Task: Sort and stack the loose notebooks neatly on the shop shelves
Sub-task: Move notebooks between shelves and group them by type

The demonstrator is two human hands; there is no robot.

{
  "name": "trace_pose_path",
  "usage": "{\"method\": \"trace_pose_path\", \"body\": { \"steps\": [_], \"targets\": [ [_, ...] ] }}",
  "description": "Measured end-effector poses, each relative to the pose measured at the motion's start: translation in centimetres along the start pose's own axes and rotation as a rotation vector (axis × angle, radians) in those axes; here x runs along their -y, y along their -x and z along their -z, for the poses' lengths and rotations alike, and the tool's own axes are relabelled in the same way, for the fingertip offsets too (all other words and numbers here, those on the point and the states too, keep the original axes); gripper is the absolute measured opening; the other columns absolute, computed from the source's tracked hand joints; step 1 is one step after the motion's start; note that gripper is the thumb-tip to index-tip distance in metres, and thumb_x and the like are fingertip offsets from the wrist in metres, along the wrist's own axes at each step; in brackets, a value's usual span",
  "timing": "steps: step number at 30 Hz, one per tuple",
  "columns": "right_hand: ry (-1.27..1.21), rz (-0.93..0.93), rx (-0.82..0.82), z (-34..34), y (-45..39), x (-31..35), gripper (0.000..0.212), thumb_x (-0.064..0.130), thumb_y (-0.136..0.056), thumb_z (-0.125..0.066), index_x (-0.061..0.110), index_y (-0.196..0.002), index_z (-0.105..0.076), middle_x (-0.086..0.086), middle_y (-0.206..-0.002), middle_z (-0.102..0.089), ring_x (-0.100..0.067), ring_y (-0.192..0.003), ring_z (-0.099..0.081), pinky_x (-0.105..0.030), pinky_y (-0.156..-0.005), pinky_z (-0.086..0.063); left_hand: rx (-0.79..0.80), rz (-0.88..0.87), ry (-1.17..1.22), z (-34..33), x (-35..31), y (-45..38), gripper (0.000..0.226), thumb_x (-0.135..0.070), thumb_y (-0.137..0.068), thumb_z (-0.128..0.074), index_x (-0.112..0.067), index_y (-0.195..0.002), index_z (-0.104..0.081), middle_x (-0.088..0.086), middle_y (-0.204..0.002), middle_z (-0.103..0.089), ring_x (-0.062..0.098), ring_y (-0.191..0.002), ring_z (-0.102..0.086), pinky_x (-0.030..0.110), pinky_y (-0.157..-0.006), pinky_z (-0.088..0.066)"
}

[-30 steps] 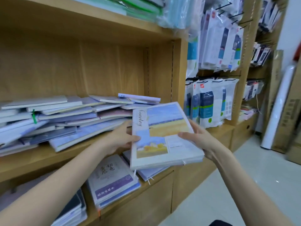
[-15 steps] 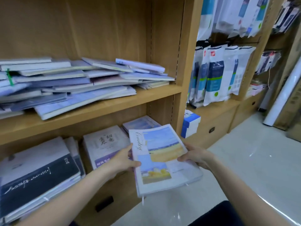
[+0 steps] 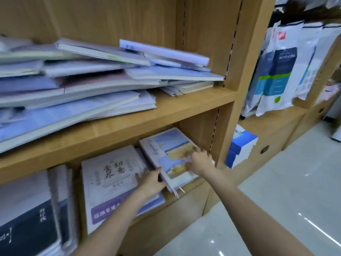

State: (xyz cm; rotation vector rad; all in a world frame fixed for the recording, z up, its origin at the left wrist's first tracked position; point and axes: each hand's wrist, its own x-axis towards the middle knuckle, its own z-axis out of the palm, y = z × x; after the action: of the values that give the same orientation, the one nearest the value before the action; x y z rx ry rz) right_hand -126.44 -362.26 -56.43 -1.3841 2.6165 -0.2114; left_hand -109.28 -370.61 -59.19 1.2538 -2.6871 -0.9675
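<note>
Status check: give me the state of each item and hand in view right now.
landscape notebook: flat on the lower-shelf stack, under both hands
left hand: at its left edge, grip unclear
right hand: fingers on the cover
upper-shelf notebooks: messy, overlapping, unsorted
purple-banded notebook: lying flat
</note>
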Motion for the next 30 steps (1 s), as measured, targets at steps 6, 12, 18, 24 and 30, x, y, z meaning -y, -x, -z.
{"method": "trace_pose_path", "body": {
  "steps": [6,12,18,24,30],
  "targets": [
    [-0.039,0.049,0.023,-1.5,0.3,-1.1,0.046,0.031,-0.096,-0.044,0.018,-0.14,-0.036,-0.01,-0.146,-0.031,-0.032,-0.133,-0.029,-0.043,-0.106,-0.026,0.03,-0.073,-0.071,0.9,0.1,1.2,0.062,-0.023,-0.096,-0.048,-0.021,-0.149,-0.016,0.01,-0.155,-0.017,0.021,-0.144,-0.01,0.037,-0.117,-0.009],
    [-0.576,0.141,-0.491,3.9,6.5,0.4,0.057,0.019,-0.094,-0.054,0.008,-0.143,-0.03,-0.009,-0.144,-0.037,-0.024,-0.131,-0.037,-0.032,-0.107,-0.03,-0.522,-0.634,-0.37,3.9,-0.2,8.1,0.066,0.001,-0.067,-0.069,-0.016,-0.127,-0.048,0.004,-0.129,-0.053,0.02,-0.112,-0.049,0.041,-0.106,-0.028],
    [-0.402,0.551,-0.916,11.5,12.5,4.0,0.046,0.021,-0.091,-0.045,0.004,-0.133,-0.042,-0.013,-0.129,-0.049,-0.02,-0.12,-0.043,-0.035,-0.1,-0.041,-0.82,-0.971,-0.505,11.5,-3.4,14.3,0.043,-0.003,-0.08,-0.047,-0.011,-0.122,-0.047,0.011,-0.129,-0.048,0.027,-0.111,-0.047,0.039,-0.096,-0.035],
    [-0.428,0.602,-0.766,19.2,11.0,9.4,0.041,0.021,-0.092,-0.058,0.004,-0.128,-0.048,-0.011,-0.129,-0.048,-0.016,-0.121,-0.042,-0.017,-0.098,-0.029,-1.036,-0.87,-0.657,20.5,-5.7,18.3,0.042,-0.005,-0.077,-0.046,-0.011,-0.117,-0.055,0.011,-0.126,-0.056,0.028,-0.111,-0.049,0.038,-0.092,-0.033],
    [-0.091,0.779,-0.634,23.2,7.8,16.3,0.042,0.024,-0.092,-0.056,-0.001,-0.126,-0.05,-0.021,-0.123,-0.055,-0.035,-0.117,-0.048,-0.034,-0.096,-0.031,-1.114,-0.37,-0.822,25.3,-3.4,18.9,0.033,-0.011,-0.072,-0.055,-0.008,-0.104,-0.064,0.014,-0.114,-0.062,0.033,-0.106,-0.055,0.048,-0.095,-0.03]
  ]
}}
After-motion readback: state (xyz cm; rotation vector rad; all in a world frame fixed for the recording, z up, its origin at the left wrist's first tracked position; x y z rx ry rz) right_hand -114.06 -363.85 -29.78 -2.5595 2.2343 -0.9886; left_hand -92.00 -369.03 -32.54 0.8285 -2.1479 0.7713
